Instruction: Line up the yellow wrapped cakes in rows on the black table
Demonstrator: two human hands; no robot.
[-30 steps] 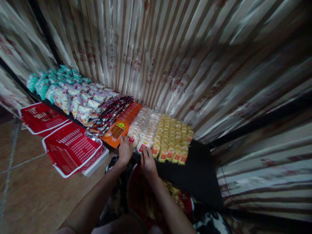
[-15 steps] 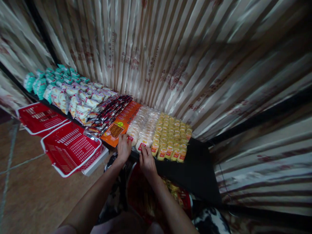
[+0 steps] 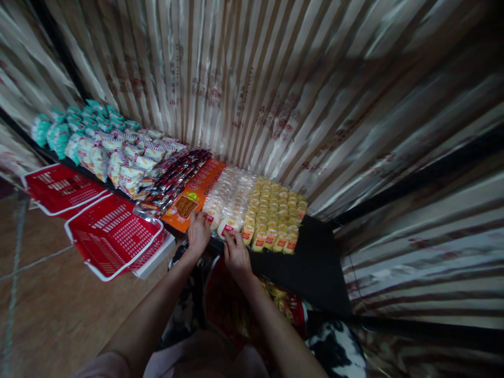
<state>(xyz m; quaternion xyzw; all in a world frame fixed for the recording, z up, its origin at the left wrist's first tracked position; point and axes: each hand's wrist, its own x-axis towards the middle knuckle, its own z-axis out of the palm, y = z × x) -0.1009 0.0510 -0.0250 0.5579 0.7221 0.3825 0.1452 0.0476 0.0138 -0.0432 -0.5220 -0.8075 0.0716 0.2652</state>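
Black shelf, white packets ahead, touching both hands

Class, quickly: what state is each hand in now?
Left hand: curled at white, plastic-wrapped round packs; grip cannot be told.
Right hand: curled there too; grip unclear.

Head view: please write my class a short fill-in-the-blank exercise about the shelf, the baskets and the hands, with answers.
1. On the black shelf, the teal bags are furthest toward the picture's ____.
2. Between the dark shiny packets and the white packets lies a flat package coloured ____.
3. Of the two hands, the one nearer the yellow packets is the ____.
4. The baskets with white rims are coloured ____.
Missing words: left; orange; right; red.
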